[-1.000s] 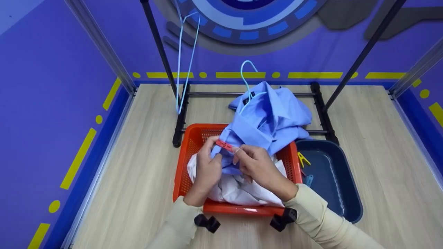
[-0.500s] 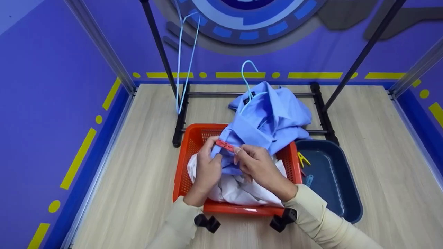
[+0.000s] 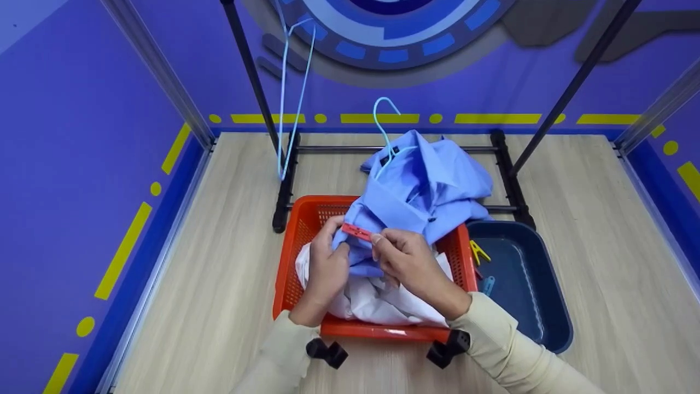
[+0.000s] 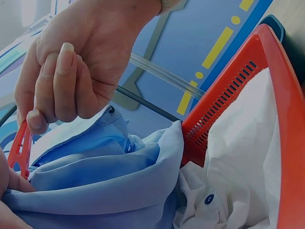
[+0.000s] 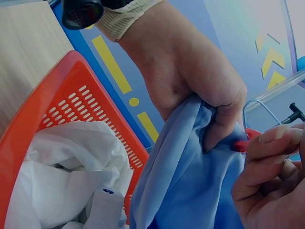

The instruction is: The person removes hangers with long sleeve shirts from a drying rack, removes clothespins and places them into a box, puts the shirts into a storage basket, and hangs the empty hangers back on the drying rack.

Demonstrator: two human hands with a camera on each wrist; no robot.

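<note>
A light blue shirt [image 3: 448, 175] lies bunched over the back of the red basket [image 3: 281, 262], with a pale blue hanger [image 3: 381, 125] in its collar area. My left hand [image 3: 328, 268] grips a fold of the shirt, thumb curled over the cloth in the right wrist view. Between thumb and forefinger, my right hand [image 3: 410, 260] pinches a red clothespin [image 3: 355, 231] by one end. The clothespin's other end is right at the cloth beside my left fingers, as the left wrist view also shows. The other fingers of my right hand [image 4: 71, 81] are curled.
White cloth [image 3: 377, 301] fills the front of the basket. A dark blue tub [image 3: 558, 306] at the right holds a yellow clothespin [image 3: 479, 252] and a blue clothespin [image 3: 488, 285]. Behind stands a black rack [image 3: 508, 169]; another hanger [image 3: 284, 98] hangs at the left.
The hanger's hook and the shirt's collar have shifted slightly left. The red clothespin and my right fingertips have moved a little to the right; both hands keep their grip.
</note>
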